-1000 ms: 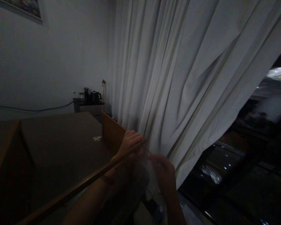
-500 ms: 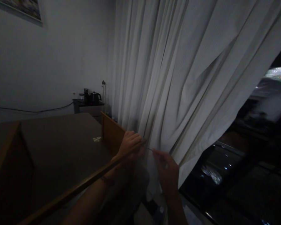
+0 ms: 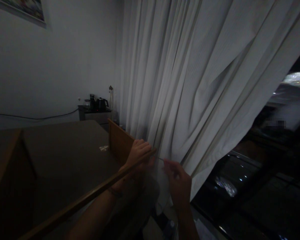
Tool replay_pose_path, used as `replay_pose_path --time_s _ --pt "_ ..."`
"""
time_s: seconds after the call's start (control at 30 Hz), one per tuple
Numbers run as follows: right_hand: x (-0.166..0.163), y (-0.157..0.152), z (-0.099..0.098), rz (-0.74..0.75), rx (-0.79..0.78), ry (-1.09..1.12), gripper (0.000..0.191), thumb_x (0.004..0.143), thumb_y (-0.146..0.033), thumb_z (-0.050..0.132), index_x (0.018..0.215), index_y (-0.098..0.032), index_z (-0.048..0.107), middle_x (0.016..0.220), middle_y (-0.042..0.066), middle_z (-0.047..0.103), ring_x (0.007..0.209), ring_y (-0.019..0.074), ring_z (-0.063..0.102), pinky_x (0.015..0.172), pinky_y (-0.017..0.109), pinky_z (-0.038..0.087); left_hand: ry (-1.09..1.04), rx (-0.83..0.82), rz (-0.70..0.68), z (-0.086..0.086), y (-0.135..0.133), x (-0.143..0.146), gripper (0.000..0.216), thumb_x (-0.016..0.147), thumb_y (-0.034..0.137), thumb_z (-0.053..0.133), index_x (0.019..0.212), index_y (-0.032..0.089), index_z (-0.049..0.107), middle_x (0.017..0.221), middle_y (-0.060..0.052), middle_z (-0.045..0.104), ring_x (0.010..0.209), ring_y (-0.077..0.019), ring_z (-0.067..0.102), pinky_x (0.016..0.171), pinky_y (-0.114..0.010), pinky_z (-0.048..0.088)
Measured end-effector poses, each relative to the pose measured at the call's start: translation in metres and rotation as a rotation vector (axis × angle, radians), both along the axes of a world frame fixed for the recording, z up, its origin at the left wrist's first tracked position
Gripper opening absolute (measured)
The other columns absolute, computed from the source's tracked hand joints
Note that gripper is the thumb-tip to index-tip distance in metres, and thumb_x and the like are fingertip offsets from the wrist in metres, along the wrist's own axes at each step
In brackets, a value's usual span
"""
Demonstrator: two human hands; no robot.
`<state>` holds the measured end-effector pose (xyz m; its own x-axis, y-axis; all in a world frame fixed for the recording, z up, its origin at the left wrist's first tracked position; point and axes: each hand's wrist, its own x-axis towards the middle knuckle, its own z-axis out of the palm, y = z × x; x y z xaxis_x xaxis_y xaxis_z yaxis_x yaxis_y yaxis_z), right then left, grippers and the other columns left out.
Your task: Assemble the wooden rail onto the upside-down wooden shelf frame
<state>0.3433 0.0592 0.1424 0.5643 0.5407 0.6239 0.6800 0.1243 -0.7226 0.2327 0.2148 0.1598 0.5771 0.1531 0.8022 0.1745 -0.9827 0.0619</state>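
Note:
My left hand (image 3: 139, 150) is closed over the far corner of a wooden frame, behind its long upper edge (image 3: 90, 194). A brown end panel (image 3: 120, 136) of the same wood stands just beyond it. To the right, my right hand (image 3: 178, 178) is closed in a pinch on a thin tool like a hex key (image 3: 160, 159). The tool's tip points left at the frame corner; dim light hides whether it sits in a hole. Another wooden panel (image 3: 7, 166) rises at the left.
A brown table (image 3: 65, 143) lies behind the frame, with small pale pieces (image 3: 103, 148) on it. White curtains (image 3: 190, 83) hang close on the right, beside dark glass (image 3: 252, 186). A small cabinet (image 3: 97, 116) holds a black kettle (image 3: 101, 103). A cable (image 3: 35, 118) runs along the wall.
Both hands keep nearly the same place. The fingers of my right hand have shifted very slightly around the thin tool; the wooden frame stays still.

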Motion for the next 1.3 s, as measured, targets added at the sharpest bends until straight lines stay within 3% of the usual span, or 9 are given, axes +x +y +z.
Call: replay_pose_path --time_s 0.27,0.47,1.13,1.23,1.3 --pt "-0.005 -0.001 0.0 -0.051 0.016 -0.041 0.021 0.087 -0.037 0.061 0.102 -0.026 0.071 0.092 0.0 0.075 0.073 0.0153 0.068 0.061 0.024 0.048 -0.038 0.005 0.007 -0.004 0.002 0.002 0.015 0.077 0.035 0.052 0.074 0.021 0.054 0.072 -0.002 0.056 0.074 -0.0202 0.049 0.072 -0.036 0.035" --pt "-0.006 -0.002 -0.002 -0.008 0.074 -0.052 0.024 0.088 -0.033 0.059 0.108 -0.026 0.07 0.1 0.002 0.074 0.086 0.0179 0.069 0.07 0.027 0.051 -0.018 0.009 0.01 -0.001 0.001 0.0 0.011 0.076 0.032 0.053 0.075 0.021 0.055 0.073 -0.001 0.056 0.073 -0.0197 0.048 0.072 -0.036 0.035" --pt "-0.011 0.007 0.002 0.027 0.145 0.067 0.02 0.089 -0.038 0.059 0.092 -0.022 0.071 0.085 0.002 0.072 0.076 0.0166 0.066 0.066 0.026 0.048 -0.056 0.02 -0.005 -0.004 0.002 0.003 0.012 0.075 0.033 0.053 0.073 0.021 0.053 0.071 -0.002 0.056 0.073 -0.0204 0.048 0.072 -0.036 0.035" --pt "-0.013 0.01 0.0 0.042 0.185 0.131 0.023 0.089 -0.037 0.06 0.106 -0.022 0.066 0.092 0.004 0.074 0.078 0.0173 0.068 0.07 0.028 0.051 -0.08 0.023 -0.01 -0.004 0.002 0.002 0.012 0.076 0.033 0.053 0.073 0.021 0.053 0.071 -0.002 0.056 0.073 -0.0201 0.048 0.072 -0.037 0.035" --pt "-0.013 0.011 -0.002 0.078 0.209 0.197 0.036 0.088 -0.036 0.061 0.122 -0.022 0.057 0.097 0.005 0.075 0.08 0.0177 0.07 0.072 0.03 0.053 -0.09 0.025 -0.013 -0.004 0.001 0.002 0.013 0.077 0.033 0.053 0.073 0.021 0.053 0.07 -0.001 0.055 0.072 -0.0199 0.048 0.072 -0.037 0.035"
